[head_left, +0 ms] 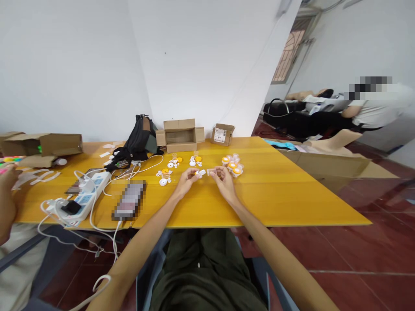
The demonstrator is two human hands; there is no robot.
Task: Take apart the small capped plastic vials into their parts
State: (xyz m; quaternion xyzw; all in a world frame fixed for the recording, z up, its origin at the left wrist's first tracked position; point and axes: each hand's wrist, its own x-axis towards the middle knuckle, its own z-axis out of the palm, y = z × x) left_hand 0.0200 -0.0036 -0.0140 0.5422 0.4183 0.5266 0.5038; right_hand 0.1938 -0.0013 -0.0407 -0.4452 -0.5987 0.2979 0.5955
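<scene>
Over the middle of the wooden table point(272, 194), my left hand point(186, 181) pinches a small white plastic part point(201, 173) with a bit of yellow on it. Facing it, my right hand point(223, 179) grips a small clear plastic piece point(211, 172); a narrow gap lies between the two. To the left of my hands sit groups of loose white and yellow wheel-like parts point(164, 181) and small spotted pieces point(175, 162). Just beyond my right hand is a cluster of clear pieces with yellow-orange rings point(232, 165).
An open cardboard box point(180, 137), a smaller box point(223, 134) and a black backpack point(139, 138) stand along the wall. Left lie a phone point(129, 201) and a power strip point(87, 198) with cables. Another person's arm point(6, 203) reaches in; a person point(376, 108) sits far right.
</scene>
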